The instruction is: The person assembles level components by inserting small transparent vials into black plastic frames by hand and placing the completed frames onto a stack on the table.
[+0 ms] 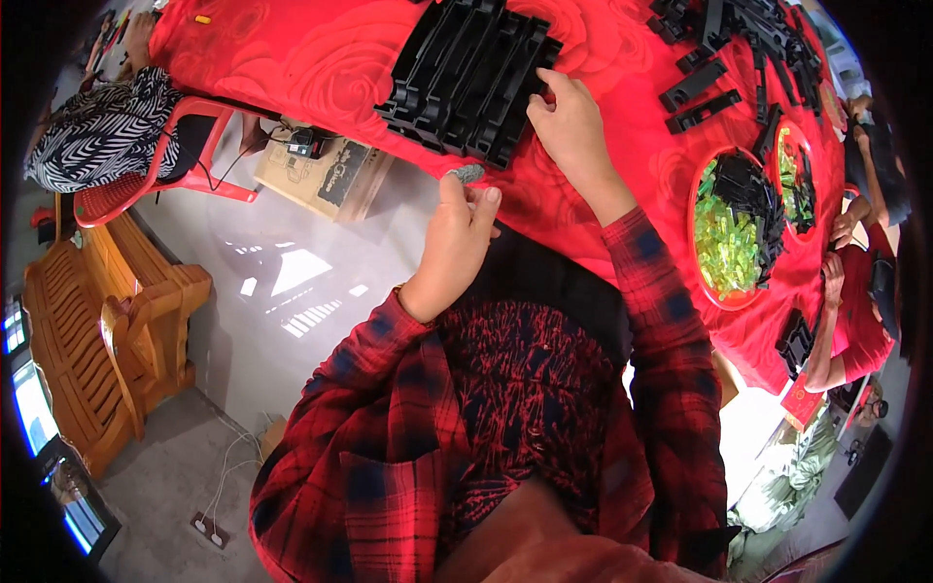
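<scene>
A row of black plastic parts stands packed side by side on the red tablecloth, near the table's front edge. My left hand is in front of that row, closed, with a small grey fuzzy piece at its fingertips; I cannot tell what the piece is. At the right side of the row is my right hand, its index finger and thumb apart and the fingertips at the edge of the outermost black part. Nothing shows between those fingers.
On the right, a red-rimmed basket holds yellow-green clear pieces and black parts, with a similar basket beside it. Loose black parts lie at the back right. A cardboard box and red chair stand left. Other people sit around the table.
</scene>
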